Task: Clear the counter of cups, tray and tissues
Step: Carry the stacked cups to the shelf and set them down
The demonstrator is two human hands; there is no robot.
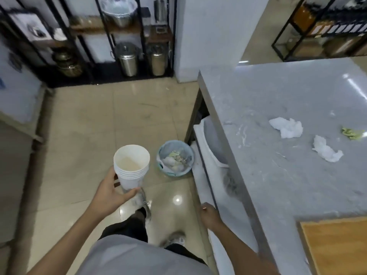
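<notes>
My left hand grips a stack of several white paper cups from below, upright, over the tiled floor. A small blue waste bin lined with a bag and holding trash stands on the floor just right of the cups, beside the counter. My right hand hangs with loosely curled fingers and holds nothing, close to the counter's front edge. On the grey marble counter lie two crumpled white tissues and a small yellow-green scrap.
A wooden board lies at the counter's near right corner. A white bin or drawer sits under the counter edge. Black metal shelves with steel canisters stand at the back wall. My feet are on the floor.
</notes>
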